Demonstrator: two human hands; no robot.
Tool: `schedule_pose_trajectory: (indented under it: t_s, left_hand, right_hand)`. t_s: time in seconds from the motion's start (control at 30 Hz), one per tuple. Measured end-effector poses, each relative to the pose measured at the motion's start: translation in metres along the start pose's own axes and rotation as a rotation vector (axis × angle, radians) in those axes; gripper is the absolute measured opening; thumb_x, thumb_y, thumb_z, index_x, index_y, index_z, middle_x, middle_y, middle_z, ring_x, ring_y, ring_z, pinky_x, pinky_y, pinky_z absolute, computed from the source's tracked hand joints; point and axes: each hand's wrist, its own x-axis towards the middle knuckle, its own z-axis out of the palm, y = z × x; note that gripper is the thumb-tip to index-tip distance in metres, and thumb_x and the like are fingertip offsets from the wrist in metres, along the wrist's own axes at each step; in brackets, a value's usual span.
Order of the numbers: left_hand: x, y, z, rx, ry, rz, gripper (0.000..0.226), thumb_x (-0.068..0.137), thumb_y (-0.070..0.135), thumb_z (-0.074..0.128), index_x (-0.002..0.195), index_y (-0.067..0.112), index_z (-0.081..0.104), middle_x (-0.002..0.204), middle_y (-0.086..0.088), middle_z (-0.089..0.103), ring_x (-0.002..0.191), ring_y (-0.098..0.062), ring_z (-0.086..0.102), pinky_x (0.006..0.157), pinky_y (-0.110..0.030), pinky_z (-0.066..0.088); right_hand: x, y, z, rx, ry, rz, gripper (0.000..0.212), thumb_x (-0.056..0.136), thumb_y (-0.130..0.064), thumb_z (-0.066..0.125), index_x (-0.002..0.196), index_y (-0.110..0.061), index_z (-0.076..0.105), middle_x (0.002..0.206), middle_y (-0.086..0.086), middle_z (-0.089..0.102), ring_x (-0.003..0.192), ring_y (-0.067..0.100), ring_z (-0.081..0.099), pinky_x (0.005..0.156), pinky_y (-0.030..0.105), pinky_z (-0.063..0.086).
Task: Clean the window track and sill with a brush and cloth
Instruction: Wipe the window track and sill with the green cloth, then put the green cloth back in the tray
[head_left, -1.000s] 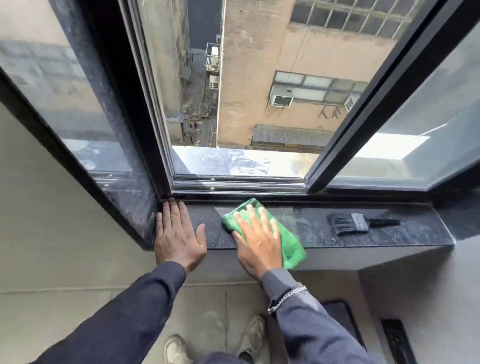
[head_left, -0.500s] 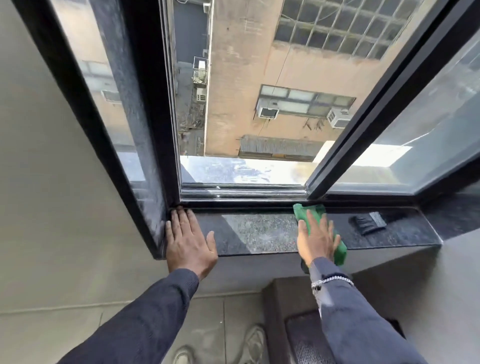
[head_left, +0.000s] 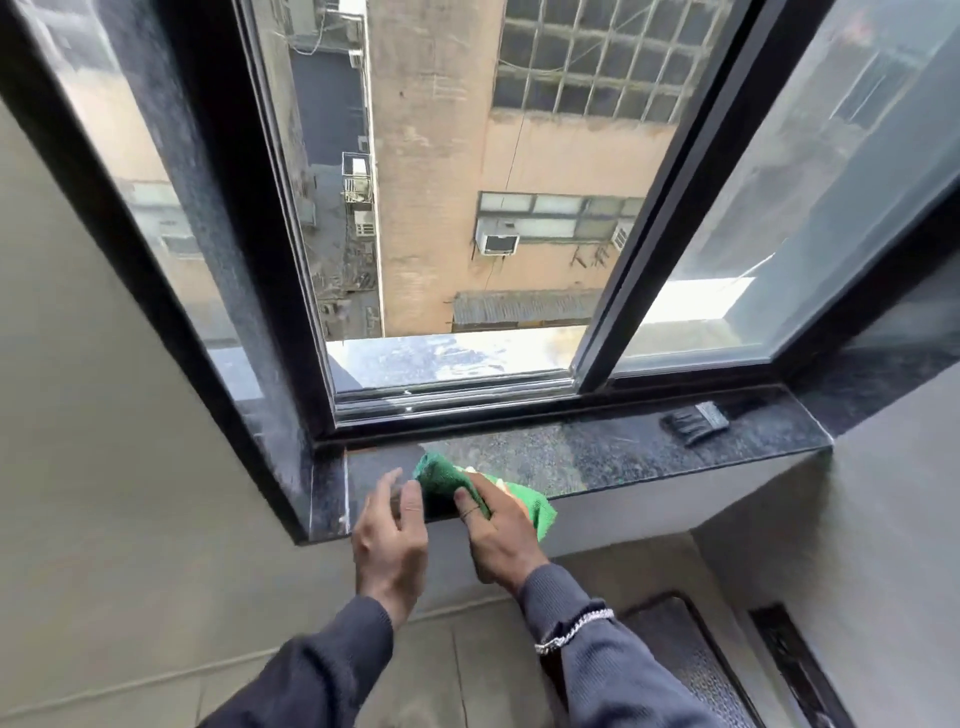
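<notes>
We have the cloth (head_left: 441, 480) on the left part of the sill (head_left: 623, 457), under our right hand (head_left: 501, 530). Our left hand (head_left: 389, 540) is just left of it, at the sill's front edge. The brush (head_left: 693, 422) lies far right on the sill, the track (head_left: 452, 402) behind.

I see tan building (head_left: 441, 156) across gap, wall stained. Grid of small dark panes (head_left: 587, 67) high on it. Window air conditioner (head_left: 497, 243) lower down, second unit (head_left: 621, 237) to its right. Corrugated awning (head_left: 524, 307) beneath them. Indoors, beige wall (head_left: 78, 415) on left. Tiled floor (head_left: 415, 670) below. Dark textured mat (head_left: 696, 670) lower right, black slotted strip (head_left: 795, 670) just beside it.
</notes>
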Motion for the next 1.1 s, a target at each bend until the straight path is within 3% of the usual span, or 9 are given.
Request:
schedule_pose_trajectory:
  t_s: [0.07,0.17,0.27,0.43,0.5,0.6,0.73,0.93,1.1]
  left_hand:
    - [-0.014,0.017,0.013,-0.373,-0.184,-0.291,0.069,0.083,0.069,0.047,0.119,0.011,0.059,0.116,-0.016,0.069,0.104,-0.03,0.066,0.093,-0.054,0.054]
    - [-0.011,0.029,0.032,-0.715,-0.309,-0.625,0.06,0.089,0.05,0.057,0.116,-0.004,0.058,0.109,-0.027,0.065,0.101,-0.041,0.065,0.091,-0.055,0.054]
    - [-0.021,0.036,0.059,-0.672,-0.335,-0.695,0.019,0.086,0.008,0.057,0.102,0.0,0.063,0.091,-0.025,0.062,0.076,-0.033,0.062,0.07,-0.043,0.056]
    - [-0.066,0.042,0.129,-0.584,-0.529,-0.717,0.033,0.083,-0.006,0.044,0.113,-0.004,0.059,0.098,-0.027,0.063,0.083,-0.035,0.062,0.073,-0.041,0.052]
    - [-0.083,0.037,0.163,-0.589,-0.626,-0.732,0.039,0.084,-0.005,0.045,0.121,-0.007,0.055,0.111,-0.031,0.062,0.094,-0.038,0.061,0.077,-0.043,0.054]
    - [-0.099,0.015,0.212,-0.609,-0.707,-0.746,0.038,0.083,-0.004,0.05,0.119,-0.002,0.059,0.111,-0.027,0.067,0.095,-0.037,0.065,0.078,-0.045,0.057]
    - [-0.113,-0.051,0.273,-0.201,-0.598,-0.644,0.019,0.085,-0.006,0.059,0.1,-0.002,0.069,0.087,-0.017,0.073,0.075,-0.026,0.067,0.08,-0.046,0.056]
    - [-0.136,-0.164,0.346,0.426,-0.516,-0.615,0.032,0.076,0.024,0.081,0.08,-0.004,0.066,0.072,-0.012,0.065,0.071,-0.023,0.058,0.066,-0.034,0.048]
    - [-0.146,-0.223,0.389,0.413,-0.554,-0.556,0.016,0.08,-0.001,0.071,0.096,-0.002,0.067,0.078,-0.011,0.066,0.065,-0.018,0.058,0.061,-0.021,0.05]
  right_hand:
    - [-0.015,-0.004,-0.006,0.051,-0.056,-0.057,0.03,0.097,-0.038,0.049,0.126,-0.044,0.057,0.112,-0.022,0.064,0.103,-0.009,0.056,0.1,0.02,0.045]
    - [-0.038,0.01,-0.019,0.083,-0.124,-0.074,0.038,0.097,-0.026,0.055,0.135,-0.034,0.058,0.136,-0.011,0.061,0.129,-0.002,0.049,0.112,0.02,0.036]
    - [-0.056,0.037,-0.045,0.34,-0.017,0.007,0.033,0.089,-0.021,0.061,0.12,-0.013,0.071,0.131,0.004,0.067,0.128,0.009,0.055,0.109,0.025,0.042]
    - [-0.092,0.116,-0.087,0.943,0.485,0.429,0.036,0.092,-0.011,0.061,0.128,-0.004,0.061,0.136,0.018,0.061,0.122,0.021,0.057,0.101,0.025,0.047]
    - [-0.113,0.162,-0.096,1.167,0.449,0.672,0.043,0.09,-0.034,0.064,0.126,-0.011,0.065,0.13,0.014,0.066,0.118,0.026,0.061,0.105,0.04,0.046]
    - [-0.142,0.226,-0.117,1.401,0.37,0.818,0.044,0.074,-0.038,0.071,0.107,-0.01,0.076,0.102,0.015,0.077,0.087,0.031,0.073,0.077,0.044,0.059]
    - [-0.15,0.31,-0.164,1.095,0.564,0.92,0.042,0.051,-0.008,0.07,0.093,-0.004,0.072,0.094,0.024,0.066,0.075,0.033,0.064,0.068,0.038,0.052]
    - [-0.112,0.444,-0.183,0.419,0.39,0.909,0.031,0.072,0.012,0.07,0.084,-0.017,0.071,0.101,0.015,0.073,0.101,0.027,0.067,0.084,0.036,0.053]
    - [-0.083,0.525,-0.152,0.227,0.3,0.875,0.042,0.076,0.003,0.076,0.117,-0.003,0.069,0.122,0.013,0.07,0.117,0.023,0.063,0.09,0.022,0.045]
